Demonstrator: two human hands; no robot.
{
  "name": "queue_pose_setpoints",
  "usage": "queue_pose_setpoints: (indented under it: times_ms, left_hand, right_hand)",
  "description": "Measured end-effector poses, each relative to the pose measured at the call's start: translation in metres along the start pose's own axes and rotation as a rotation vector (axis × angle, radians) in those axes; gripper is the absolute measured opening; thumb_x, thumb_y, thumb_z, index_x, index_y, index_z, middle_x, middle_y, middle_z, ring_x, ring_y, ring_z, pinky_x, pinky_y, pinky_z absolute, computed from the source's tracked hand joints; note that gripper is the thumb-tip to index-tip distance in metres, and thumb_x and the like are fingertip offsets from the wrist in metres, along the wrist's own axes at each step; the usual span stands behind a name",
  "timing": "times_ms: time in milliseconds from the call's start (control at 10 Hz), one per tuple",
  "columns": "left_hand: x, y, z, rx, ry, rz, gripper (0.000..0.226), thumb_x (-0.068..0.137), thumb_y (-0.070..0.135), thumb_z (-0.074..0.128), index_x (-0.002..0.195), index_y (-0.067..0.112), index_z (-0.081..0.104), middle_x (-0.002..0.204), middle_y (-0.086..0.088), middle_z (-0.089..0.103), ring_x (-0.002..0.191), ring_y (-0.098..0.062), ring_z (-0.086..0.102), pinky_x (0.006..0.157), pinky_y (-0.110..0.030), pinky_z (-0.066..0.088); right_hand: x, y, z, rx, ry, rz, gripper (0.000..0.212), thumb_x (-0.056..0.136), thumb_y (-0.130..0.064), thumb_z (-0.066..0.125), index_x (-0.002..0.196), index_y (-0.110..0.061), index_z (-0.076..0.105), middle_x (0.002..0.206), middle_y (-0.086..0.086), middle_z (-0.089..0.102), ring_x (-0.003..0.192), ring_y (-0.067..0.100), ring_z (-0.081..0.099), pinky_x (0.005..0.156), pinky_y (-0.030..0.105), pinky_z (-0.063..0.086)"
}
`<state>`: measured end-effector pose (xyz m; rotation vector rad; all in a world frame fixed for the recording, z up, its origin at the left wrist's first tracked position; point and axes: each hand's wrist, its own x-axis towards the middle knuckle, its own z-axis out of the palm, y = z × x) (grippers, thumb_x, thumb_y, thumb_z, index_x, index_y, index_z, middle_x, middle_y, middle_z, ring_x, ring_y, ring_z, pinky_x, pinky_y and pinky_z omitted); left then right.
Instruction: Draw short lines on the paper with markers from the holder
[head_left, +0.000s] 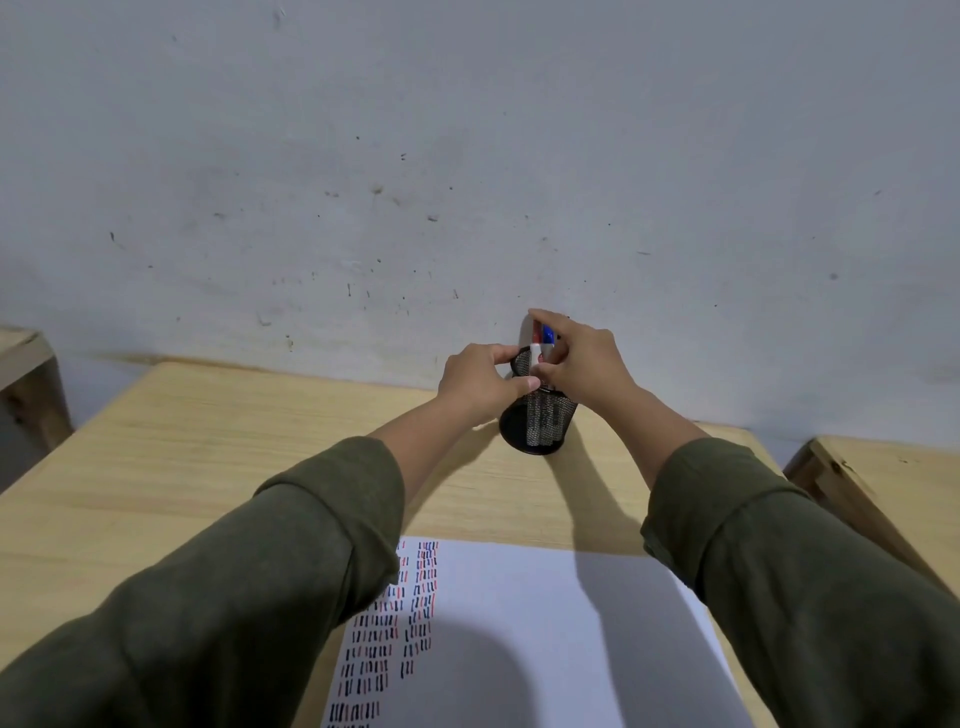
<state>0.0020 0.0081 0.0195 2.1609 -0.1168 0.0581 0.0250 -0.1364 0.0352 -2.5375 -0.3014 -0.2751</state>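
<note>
A black mesh holder (540, 421) stands at the far edge of the wooden table (218, 457). My left hand (480, 382) grips its rim from the left. My right hand (582, 361) is over its mouth, fingers pinched on a white marker (535, 358) that stands in the holder. Caps of a blue marker (548, 334) and a red one show under my fingers. White paper (545, 639) lies near me, with rows of short black, red and blue lines on its left part.
A grey scuffed wall (467, 182) rises right behind the table. Wooden furniture stands at the left (26, 374) and at the right (883, 483). My sleeves cover part of the paper's left and right sides.
</note>
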Motion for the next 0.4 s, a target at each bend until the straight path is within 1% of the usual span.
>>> queue_pose_setpoints:
  times_ms: [100,200,300,400]
  left_hand:
    - [-0.001,0.002,0.001,0.004,0.010,0.005,0.052,0.081,0.030,0.070,0.131,0.021,0.057,0.137,0.001,0.057,0.134,-0.018,0.044,0.104,-0.026,0.035]
    - [-0.003,0.003,0.000,0.020,0.000,0.007,0.052,0.083,0.032,0.068,0.133,0.021,0.055,0.139,0.001,0.056,0.134,-0.018,0.045,0.105,-0.028,0.035]
    - [-0.005,0.004,0.001,0.040,0.000,0.001,0.056,0.084,0.033,0.066,0.137,0.021,0.049,0.142,0.000,0.052,0.136,-0.020,0.042,0.108,-0.032,0.034]
    - [-0.012,0.014,-0.005,0.047,0.039,0.018,0.056,0.086,0.034,0.063,0.138,0.019,0.047,0.144,-0.001,0.050,0.136,-0.020,0.041,0.110,-0.033,0.032]
  right_hand:
    - [-0.002,0.002,-0.001,0.021,-0.001,0.013,0.074,0.077,-0.003,0.068,0.141,-0.029,0.040,0.088,0.012,0.068,0.078,0.019,0.059,0.064,0.016,0.041]
    - [-0.002,0.001,-0.006,0.070,0.057,0.004,0.071,0.080,-0.005,0.065,0.141,-0.030,0.040,0.085,0.012,0.070,0.076,0.016,0.060,0.062,0.009,0.039]
    - [-0.007,-0.004,-0.015,0.090,0.089,-0.009,0.067,0.082,-0.006,0.064,0.140,-0.028,0.041,0.083,0.010,0.068,0.077,0.017,0.060,0.068,0.017,0.042]
    - [-0.013,-0.016,-0.031,0.112,0.142,-0.007,0.062,0.083,-0.006,0.060,0.138,-0.027,0.043,0.080,0.007,0.067,0.079,0.018,0.059,0.072,0.020,0.041]
